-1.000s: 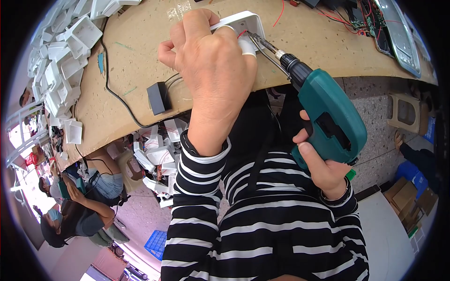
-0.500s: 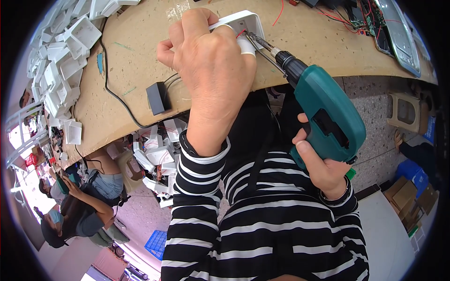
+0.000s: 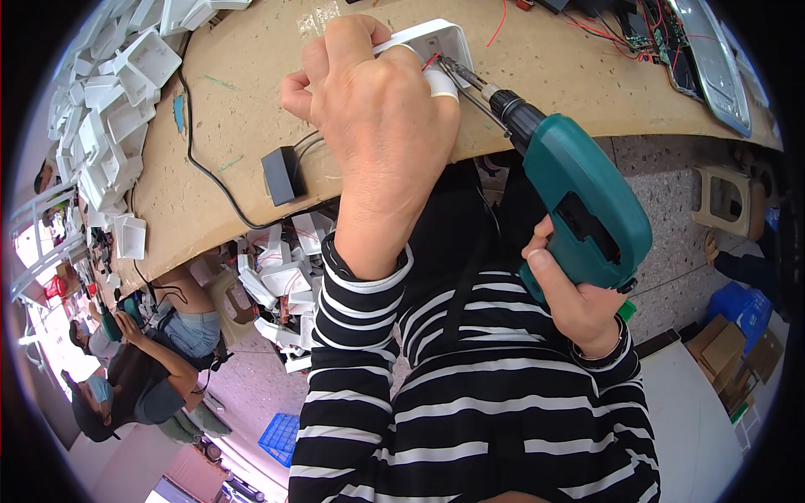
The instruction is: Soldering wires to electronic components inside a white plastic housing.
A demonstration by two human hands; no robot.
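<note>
There it was, the green soldering gun [image 3: 579,168], its long axis slanting from my right hand [image 3: 574,302] forward and leftward across the tabletop's [image 3: 545,92] near edge. The rear body hung out past that edge; the nose was over the top, its metal tip pointing into the white housing [image 3: 455,46] and meeting a short red wire [image 3: 432,61]. Alongside the tip ran a thin metal tube, angled much the same way. My right fingers were wrapped around the handle, closed firmly on it, thumb along the side facing me.

And the left! My left hand [image 3: 381,109] came in over the near edge, knuckles up, index and thumb reaching to the housing, the outer fingers loosely curled and free of it. The pinch was hidden behind my own hand, so how far it was open, and on what, I couldn't tell. The housing's open side faced me.

Just left of my wrist, a black box [image 3: 281,176] sat by the near edge. White housings [image 3: 126,92] were heaped toward the left end of the tabletop, while circuit boards [image 3: 641,33] lay toward the right end.
</note>
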